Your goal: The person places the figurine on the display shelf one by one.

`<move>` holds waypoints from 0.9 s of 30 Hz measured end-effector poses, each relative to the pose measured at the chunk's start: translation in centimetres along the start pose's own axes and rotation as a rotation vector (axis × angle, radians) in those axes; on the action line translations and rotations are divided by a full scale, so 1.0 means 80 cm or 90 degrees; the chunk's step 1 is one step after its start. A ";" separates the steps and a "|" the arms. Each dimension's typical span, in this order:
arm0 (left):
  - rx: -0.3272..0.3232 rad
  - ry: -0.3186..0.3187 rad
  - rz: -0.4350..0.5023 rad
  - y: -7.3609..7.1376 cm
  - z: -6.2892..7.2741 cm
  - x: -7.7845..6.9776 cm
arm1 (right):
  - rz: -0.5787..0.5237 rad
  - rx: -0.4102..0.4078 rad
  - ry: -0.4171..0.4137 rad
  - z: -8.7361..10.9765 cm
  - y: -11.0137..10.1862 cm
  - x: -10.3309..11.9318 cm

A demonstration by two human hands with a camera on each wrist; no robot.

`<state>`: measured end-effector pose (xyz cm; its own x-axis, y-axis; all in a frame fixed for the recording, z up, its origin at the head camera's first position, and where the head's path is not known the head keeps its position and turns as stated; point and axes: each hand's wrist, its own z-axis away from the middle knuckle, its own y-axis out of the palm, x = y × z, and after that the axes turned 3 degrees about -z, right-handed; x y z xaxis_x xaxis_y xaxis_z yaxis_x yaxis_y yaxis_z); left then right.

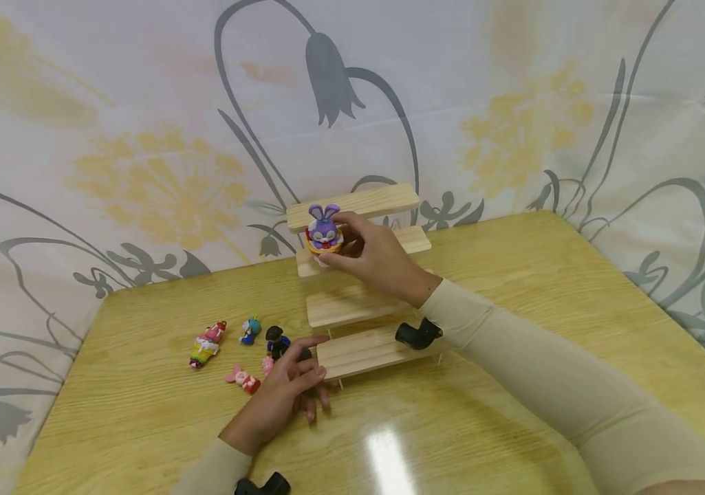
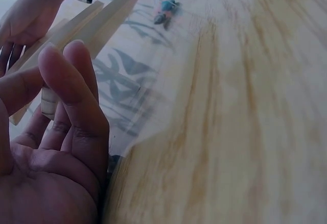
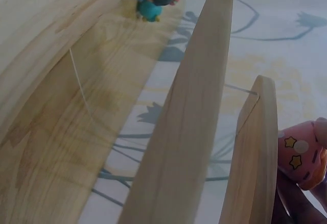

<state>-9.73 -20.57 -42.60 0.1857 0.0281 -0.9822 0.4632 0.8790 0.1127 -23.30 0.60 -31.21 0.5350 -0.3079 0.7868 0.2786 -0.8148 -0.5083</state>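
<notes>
My right hand pinches a purple bunny figurine between thumb and fingers, upright over the left part of the second-highest board of a wooden stepped display rack. In the right wrist view, the figurine's pink side with yellow stars shows beside a board's edge. At the left end of the lowest board is my left hand, its fingers and thumb bent around that end. The left wrist view shows the fingers curled at a piece of wood.
Small toy figures lie left of the rack: a long multicoloured one, a blue-teal one, a dark-capped one and a pink-eared one. A flower-patterned cloth hangs behind the wooden table.
</notes>
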 end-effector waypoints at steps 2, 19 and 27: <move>-0.002 0.002 0.001 0.000 -0.001 0.000 | 0.000 -0.001 -0.003 -0.001 0.000 0.000; -0.006 0.010 0.025 0.002 0.001 0.002 | -0.021 -0.044 -0.074 0.028 -0.007 -0.007; -0.004 0.005 0.014 0.002 0.000 0.002 | -0.009 -0.154 -0.139 0.076 -0.034 -0.014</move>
<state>-9.65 -20.40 -42.75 0.1881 0.0508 -0.9808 0.4543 0.8809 0.1327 -19.78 6.18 -32.81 0.6977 -0.2040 0.6868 0.1045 -0.9194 -0.3792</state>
